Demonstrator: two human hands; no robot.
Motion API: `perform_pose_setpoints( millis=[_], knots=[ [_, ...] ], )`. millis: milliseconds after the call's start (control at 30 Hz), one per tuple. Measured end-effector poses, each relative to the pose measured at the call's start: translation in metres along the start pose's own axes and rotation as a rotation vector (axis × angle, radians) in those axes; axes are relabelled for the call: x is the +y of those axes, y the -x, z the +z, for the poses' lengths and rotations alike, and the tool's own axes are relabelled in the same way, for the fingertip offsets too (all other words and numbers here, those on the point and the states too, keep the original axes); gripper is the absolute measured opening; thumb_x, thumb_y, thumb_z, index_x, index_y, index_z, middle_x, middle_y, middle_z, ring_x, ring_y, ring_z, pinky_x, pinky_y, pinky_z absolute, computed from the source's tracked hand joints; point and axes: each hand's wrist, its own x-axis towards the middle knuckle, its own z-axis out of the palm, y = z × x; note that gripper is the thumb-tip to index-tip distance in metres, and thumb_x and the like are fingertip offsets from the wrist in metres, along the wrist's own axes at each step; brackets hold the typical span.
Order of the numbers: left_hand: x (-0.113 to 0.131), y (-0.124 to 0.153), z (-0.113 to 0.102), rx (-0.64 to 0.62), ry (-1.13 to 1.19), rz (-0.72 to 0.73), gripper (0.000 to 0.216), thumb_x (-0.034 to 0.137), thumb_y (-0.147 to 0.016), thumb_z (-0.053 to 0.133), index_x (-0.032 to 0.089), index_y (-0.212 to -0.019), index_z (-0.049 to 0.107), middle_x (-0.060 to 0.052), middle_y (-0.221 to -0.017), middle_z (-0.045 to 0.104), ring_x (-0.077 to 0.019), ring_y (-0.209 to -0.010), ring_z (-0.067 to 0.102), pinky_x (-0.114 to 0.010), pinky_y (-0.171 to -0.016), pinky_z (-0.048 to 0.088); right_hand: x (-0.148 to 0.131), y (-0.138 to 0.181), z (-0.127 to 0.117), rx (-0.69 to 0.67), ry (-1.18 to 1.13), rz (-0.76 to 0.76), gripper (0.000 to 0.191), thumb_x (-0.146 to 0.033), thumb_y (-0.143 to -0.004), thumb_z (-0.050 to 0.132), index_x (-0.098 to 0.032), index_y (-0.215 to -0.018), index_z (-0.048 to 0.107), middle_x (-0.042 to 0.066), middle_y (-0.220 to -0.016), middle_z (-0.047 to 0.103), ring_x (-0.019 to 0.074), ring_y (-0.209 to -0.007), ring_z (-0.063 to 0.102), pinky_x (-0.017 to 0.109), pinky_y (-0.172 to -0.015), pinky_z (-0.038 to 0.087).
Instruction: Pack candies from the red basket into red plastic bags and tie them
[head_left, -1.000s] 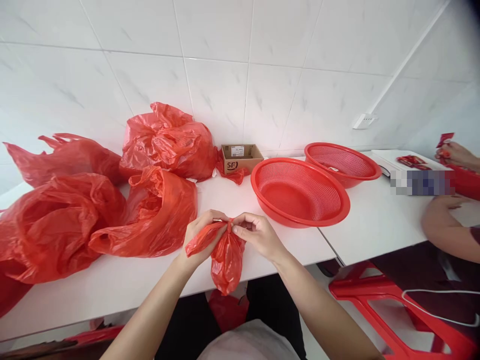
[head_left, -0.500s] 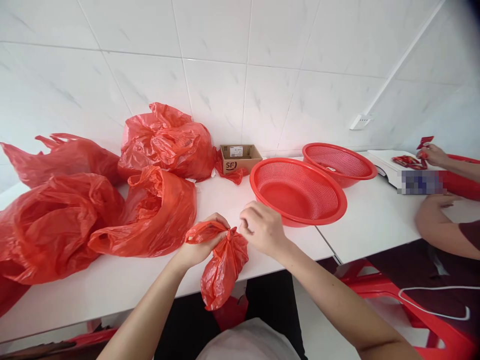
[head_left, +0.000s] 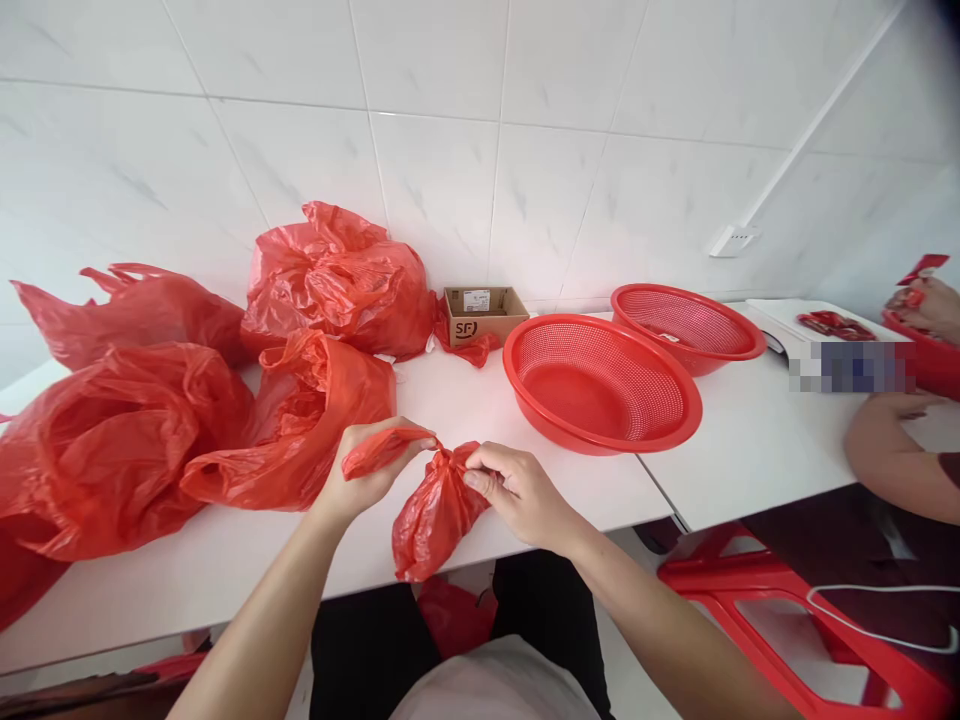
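A small red plastic bag hangs over the front edge of the white table. My left hand pinches one twisted handle of the bag and pulls it out to the left. The fingers of my right hand are closed on the bag's gathered neck. The bag's body looks filled and droops below my hands.
Several large red plastic bags fill the left of the table. A small cardboard box stands by the tiled wall. Two red mesh basins sit to the right. Another person's arm rests at the far right, above a red stool.
My right hand came back onto the bag's neck after letting go. My left hand drew the handle out to the left, and the bag shifted slightly left.
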Motion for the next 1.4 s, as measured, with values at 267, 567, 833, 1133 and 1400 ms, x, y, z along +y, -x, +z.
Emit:
perform_pose_setpoints(
  millis=[267,567,833,1133,1400],
  knots=[
    [0.03,-0.008,-0.011,0.022,0.029,0.048,0.013,0.032,-0.087,0.065,0.021,-0.083,0.07,-0.002,-0.082,0.073,-0.0181,-0.079,0.067,-0.031,-0.076,0.054,-0.009,0.006,-0.007,0.106,0.047,-0.036,0.009,-0.028,-0.094,0.054,-0.021,-0.092,0.059,0.003,-0.089,0.061,0.0155,-0.084,0.056,0.029,-0.077,0.044],
    [0.063,-0.018,-0.003,-0.056,0.107,0.071,0.023,0.035,-0.085,0.066,0.019,-0.068,0.065,-0.002,-0.07,0.063,-0.0146,-0.066,0.057,-0.028,-0.064,0.049,-0.017,-0.01,0.029,0.173,-0.253,-0.121,0.016,-0.029,-0.096,0.053,-0.023,-0.093,0.068,0.003,-0.094,0.07,0.0167,-0.091,0.064,0.032,-0.086,0.048],
    [0.055,-0.014,0.013,0.164,0.222,-0.003,0.014,0.032,-0.08,0.072,0.019,-0.074,0.072,-0.001,-0.075,0.072,-0.0164,-0.072,0.064,-0.028,-0.072,0.052,-0.019,-0.006,0.034,0.254,-0.092,-0.108,0.023,-0.029,-0.096,0.05,-0.02,-0.086,0.068,0.005,-0.086,0.069,0.0182,-0.083,0.062,0.034,-0.082,0.046],
    [0.062,-0.008,0.018,0.3,0.265,-0.038,0.012,0.029,-0.081,0.071,0.019,-0.075,0.073,0.001,-0.073,0.073,-0.0144,-0.069,0.065,-0.025,-0.066,0.052,-0.036,-0.013,0.035,0.188,-0.391,0.049,0.028,-0.04,-0.092,0.055,-0.019,-0.076,0.064,0.0,-0.069,0.065,0.0127,-0.064,0.057,0.025,-0.062,0.046],
    [0.062,-0.007,0.016,0.438,0.328,-0.071,0.011,0.031,-0.075,0.077,0.02,-0.077,0.074,0.0,-0.076,0.075,-0.0171,-0.074,0.068,-0.029,-0.072,0.055,-0.041,-0.004,0.047,0.302,-0.192,-0.001,0.024,-0.03,-0.094,0.052,-0.021,-0.076,0.065,0.003,-0.077,0.071,0.0182,-0.079,0.061,0.034,-0.083,0.046]
  ],
)
